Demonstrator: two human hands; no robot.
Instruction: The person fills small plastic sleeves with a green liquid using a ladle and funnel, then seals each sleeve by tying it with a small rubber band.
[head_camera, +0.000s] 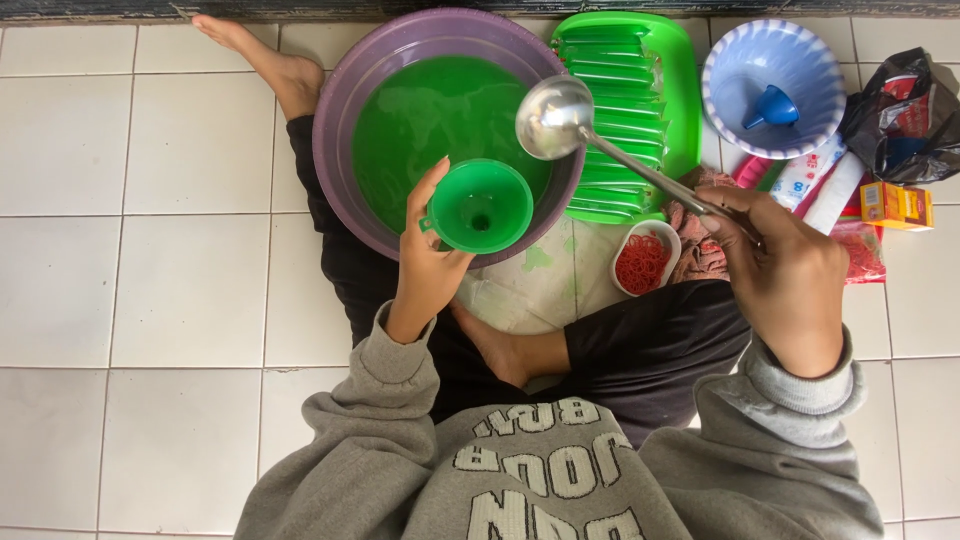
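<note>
Grey sweatshirt sleeves (400, 470) are filling the bottom of my view, nearest the lens, with crossed legs on the tiled floor (150, 280) beyond them. My left hand (425, 260) is curling around a green funnel (480, 205), thumb and fingers pinching its rim, holding it over the near edge of the purple basin (340, 120) at twelve o'clock. My right hand (790, 275) is closing in a fist on the handle of a steel ladle (555, 118), whose bowl is hanging over the basin's two o'clock rim above the green liquid (430, 110). Filled green tubes are lying on a green tray (685, 90) at one o'clock, red rubber bands in a small white dish (643, 262) beside my knee. I judge the ladle is tilting; any drip would be wetting the floor, already smeared green near the basin.
</note>
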